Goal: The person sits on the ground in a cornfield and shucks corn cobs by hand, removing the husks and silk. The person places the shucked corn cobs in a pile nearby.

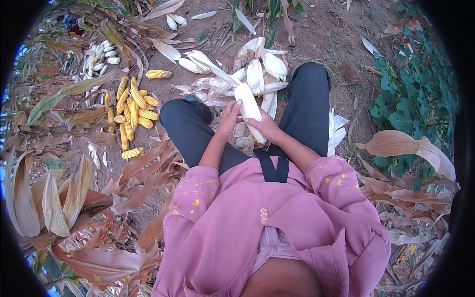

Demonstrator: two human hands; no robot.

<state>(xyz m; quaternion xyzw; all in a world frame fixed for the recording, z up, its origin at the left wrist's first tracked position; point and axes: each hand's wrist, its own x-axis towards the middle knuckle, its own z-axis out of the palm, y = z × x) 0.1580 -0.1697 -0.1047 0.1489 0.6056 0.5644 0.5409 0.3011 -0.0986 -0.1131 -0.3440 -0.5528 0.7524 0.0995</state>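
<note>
An ear of corn (248, 105) wrapped in pale husk is held between my two hands, over the gap between my bent knees. My left hand (229, 120) grips it from the left side, fingers along the husk. From the right, my right hand (266, 127) closes around its lower half with the thumb laid across the front. A long strip of husk (223, 75) stretches up and left from the ear's upper end. Beyond it lies a heap of stripped pale husks (255, 74). No yellow kernels show on the held ear.
Bare yellow corn cobs (133, 107) are piled left of my left knee, with a single cob (159, 74) lying above them. Farther left is a heap of white-husked ears (98, 57). Dry corn leaves (96, 260) crowd the left; green vines (412, 107) grow on the right.
</note>
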